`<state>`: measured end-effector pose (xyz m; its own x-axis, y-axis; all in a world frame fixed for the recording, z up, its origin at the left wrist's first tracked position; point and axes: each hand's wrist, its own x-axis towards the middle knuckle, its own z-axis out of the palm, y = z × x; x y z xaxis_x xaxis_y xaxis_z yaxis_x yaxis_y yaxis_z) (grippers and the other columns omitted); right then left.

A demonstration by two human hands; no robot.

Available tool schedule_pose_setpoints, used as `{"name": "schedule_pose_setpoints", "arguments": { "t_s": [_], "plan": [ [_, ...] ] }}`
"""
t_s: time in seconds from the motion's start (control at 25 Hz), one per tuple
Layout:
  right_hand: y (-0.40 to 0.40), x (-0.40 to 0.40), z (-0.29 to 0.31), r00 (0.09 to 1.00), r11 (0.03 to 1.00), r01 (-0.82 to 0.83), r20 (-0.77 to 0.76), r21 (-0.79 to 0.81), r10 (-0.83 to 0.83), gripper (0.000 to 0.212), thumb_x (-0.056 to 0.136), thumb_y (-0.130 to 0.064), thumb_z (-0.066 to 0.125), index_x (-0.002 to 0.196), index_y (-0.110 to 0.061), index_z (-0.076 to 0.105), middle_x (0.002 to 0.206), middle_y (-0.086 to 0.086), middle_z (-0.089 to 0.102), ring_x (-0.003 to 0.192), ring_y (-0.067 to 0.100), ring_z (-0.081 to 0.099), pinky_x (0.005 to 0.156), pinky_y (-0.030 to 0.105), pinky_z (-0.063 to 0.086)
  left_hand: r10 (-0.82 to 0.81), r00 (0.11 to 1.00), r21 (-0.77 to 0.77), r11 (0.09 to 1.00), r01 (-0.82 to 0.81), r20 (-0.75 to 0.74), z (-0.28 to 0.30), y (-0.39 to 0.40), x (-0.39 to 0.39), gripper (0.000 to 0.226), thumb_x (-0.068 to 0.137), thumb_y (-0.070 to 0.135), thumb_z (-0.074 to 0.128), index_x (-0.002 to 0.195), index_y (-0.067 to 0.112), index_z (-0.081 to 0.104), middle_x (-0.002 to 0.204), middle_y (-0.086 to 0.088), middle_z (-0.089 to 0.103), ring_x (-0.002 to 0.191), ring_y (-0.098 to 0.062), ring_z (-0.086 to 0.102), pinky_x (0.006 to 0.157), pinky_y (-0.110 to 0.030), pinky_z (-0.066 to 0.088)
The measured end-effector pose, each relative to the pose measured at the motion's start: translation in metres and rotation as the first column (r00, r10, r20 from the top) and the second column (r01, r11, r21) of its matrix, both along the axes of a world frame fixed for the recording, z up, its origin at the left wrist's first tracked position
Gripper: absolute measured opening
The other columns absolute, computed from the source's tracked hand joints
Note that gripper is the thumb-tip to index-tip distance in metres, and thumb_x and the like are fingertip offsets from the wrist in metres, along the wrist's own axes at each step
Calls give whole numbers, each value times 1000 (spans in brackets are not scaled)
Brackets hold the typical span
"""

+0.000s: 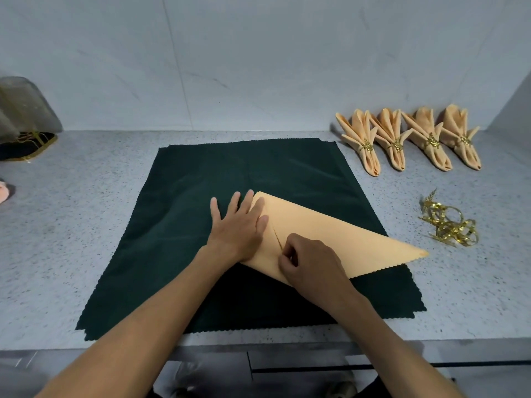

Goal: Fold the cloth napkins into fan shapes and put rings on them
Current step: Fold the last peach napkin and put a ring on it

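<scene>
**Mid-fold on the fifth napkin**

I see my left hand (240, 225) lying flat, fingers spread, partly on the green cloth (201, 254) and partly on the left end of the peach napkin (330, 237), pinning it down. My right hand (310, 265) has its fingers curled and pinches the napkin near the middle, right where a zigzag edge of a folded-over flap runs across the top layer. The napkin lies on the cloth in the middle of the bench (86, 211), already folded into a long triangle whose point reaches past the cloth's right edge.

I judge this an early folding step: the flap is being set or creased, and no fan pleats show yet. Four finished napkins (408, 139), each with a ring on, stand in a row at the back right. A pile of loose gold rings (448, 225) waits just right of the cloth.

Next, I reckon, the left hand must hold the fold firm while the right draws the flap straight along its edge. If the pin slips, the layers will skew. A ring comes only after the shaping.
</scene>
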<state>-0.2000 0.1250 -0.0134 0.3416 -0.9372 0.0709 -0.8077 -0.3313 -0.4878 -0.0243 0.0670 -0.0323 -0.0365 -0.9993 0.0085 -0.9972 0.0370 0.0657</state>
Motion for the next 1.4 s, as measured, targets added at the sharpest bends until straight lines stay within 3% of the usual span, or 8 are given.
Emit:
{"name": "schedule_pose_setpoints", "arguments": {
  "t_s": [0.16, 0.44, 0.52, 0.6, 0.72, 0.88, 1.08, 1.4],
  "plan": [
    [-3, -7, 7, 978, 985, 50, 192, 163, -81, 7, 96, -24, 50, 91, -25, 54, 77, -8, 62, 70, 6, 55, 60, 24, 39, -267, 963, -539, 816, 209, -31, 16, 60, -25, 29, 88, 29, 40, 94, 15, 65, 109, -4, 61, 92, -25, 54, 75, -41, 43],
    [-23, -41, 27, 759, 881, 7, 571, 473, -313, 14, 92, -4, 53, 94, -12, 64, 69, 5, 65, 53, 16, 52, 51, 26, 41, -526, 848, -313, 796, 518, 65, 10, 111, -57, 16, 89, 36, 56, 91, 23, 67, 90, 7, 66, 78, -15, 57, 65, -29, 49],
    [-30, -66, 29, 833, 944, 77, 499, 322, -238, 9, 92, -10, 59, 89, -16, 66, 73, -1, 66, 60, 14, 56, 56, 25, 44, -541, 830, -290, 780, 555, 132, 9, 106, -58, 3, 85, 25, 68, 84, 22, 67, 81, 6, 65, 71, -16, 56, 59, -28, 46],
    [-42, -100, 28, 970, 984, 147, 181, 102, -164, 3, 89, -23, 63, 91, -24, 64, 87, -10, 64, 81, 12, 58, 71, 29, 47, -557, 812, -272, 765, 583, 174, 8, 105, -60, 10, 80, 20, 73, 74, 20, 65, 72, 4, 63, 65, -17, 54, 53, -28, 44],
    [-50, -134, 28, 958, 986, 141, -264, 85, -114, 27, 87, -48, 63, 106, -31, 54, 109, -9, 55, 100, 15, 51, 84, 36, 46, -561, 804, -273, 756, 595, 198, 7, 104, -52, 16, 78, 20, 72, 66, 20, 62, 69, 4, 61, 61, -16, 53, 50, -28, 43],
    [-33, -139, 35, 992, 950, -16, -118, 311, 55, 43, 83, -50, 72, 113, -34, 47, 88, -6, 63, 76, 10, 59, 66, 29, 46, -530, 840, -271, 797, 540, 116, 11, 108, -3, 29, 87, 29, 46, 75, 22, 71, 81, 9, 67, 71, -14, 61, 54, -30, 53],
    [-24, -135, 43, 953, 771, -296, 114, 564, 282, 37, 91, -9, 63, 114, -37, 59, 80, 5, 67, 63, 13, 61, 58, 32, 46, -494, 867, -296, 840, 455, -70, 17, 116, 27, 32, 89, 33, 45, 90, 23, 75, 102, 16, 69, 92, -6, 64, 67, -25, 56],
    [-31, -136, 39, 878, 755, -423, 20, 501, 478, 49, 87, -3, 65, 106, -48, 71, 104, -19, 48, 83, 13, 50, 72, 26, 46, -445, 883, -356, 857, 372, -150, 3, 119, 27, 31, 92, 34, 48, 94, 21, 76, 104, 17, 67, 90, -4, 61, 67, -25, 56]
  ]
}}
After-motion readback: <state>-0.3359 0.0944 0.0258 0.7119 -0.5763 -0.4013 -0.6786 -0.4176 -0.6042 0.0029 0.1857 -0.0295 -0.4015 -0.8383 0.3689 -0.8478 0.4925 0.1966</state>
